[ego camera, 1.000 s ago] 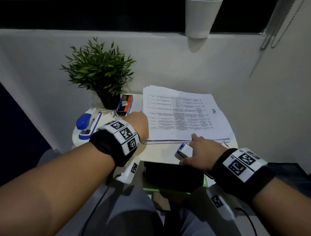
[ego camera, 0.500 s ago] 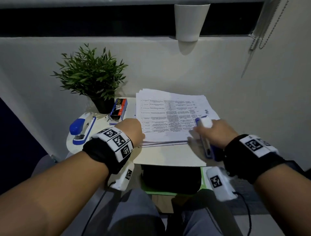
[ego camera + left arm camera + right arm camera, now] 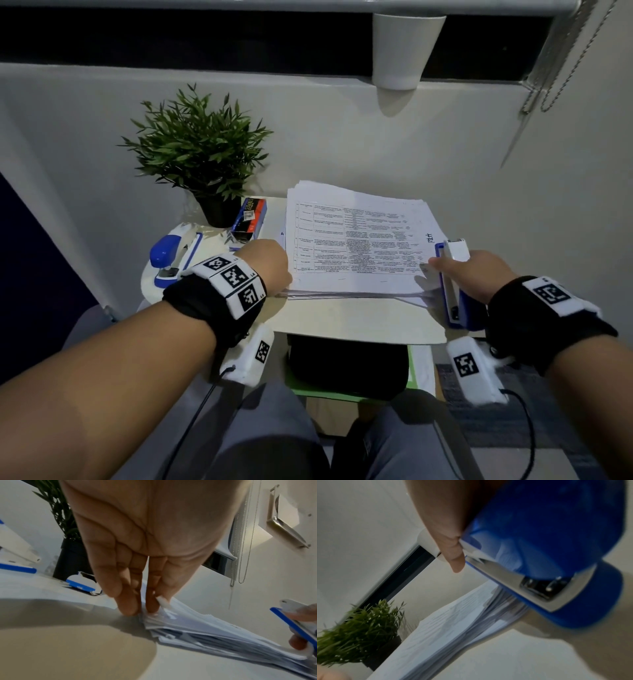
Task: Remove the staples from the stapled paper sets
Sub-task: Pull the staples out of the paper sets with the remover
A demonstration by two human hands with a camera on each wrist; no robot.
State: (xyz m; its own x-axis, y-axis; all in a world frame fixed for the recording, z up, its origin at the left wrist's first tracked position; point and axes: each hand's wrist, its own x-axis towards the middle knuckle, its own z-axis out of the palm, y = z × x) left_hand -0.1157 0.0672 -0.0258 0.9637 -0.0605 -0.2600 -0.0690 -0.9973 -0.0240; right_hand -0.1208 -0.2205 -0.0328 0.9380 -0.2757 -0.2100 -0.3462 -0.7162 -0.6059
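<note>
A thick stack of printed paper sets (image 3: pixel 356 240) lies on a small pale table (image 3: pixel 359 322). My left hand (image 3: pixel 272 263) is at the stack's near left corner. In the left wrist view its fingers (image 3: pixel 128 607) point straight down and touch the edge of the sheets (image 3: pixel 205 622). My right hand (image 3: pixel 476 274) grips a blue and white stapler (image 3: pixel 454 277) at the stack's near right corner, with the index finger along its side. The stapler's blue body and metal base (image 3: pixel 556 555) fill the right wrist view, just above the paper edge (image 3: pixel 447 623). No staple is visible.
A second blue and white stapler (image 3: pixel 174 253) lies at the table's left edge, with a staple box (image 3: pixel 250 219) and a potted plant (image 3: pixel 198 150) behind it. A white cup (image 3: pixel 404 48) hangs on the wall above. A black object (image 3: pixel 346 366) sits under the table.
My right hand has carried the stapler from the table's front edge up and to the right, to the stack's near right corner. The left hand has stayed at the left corner.
</note>
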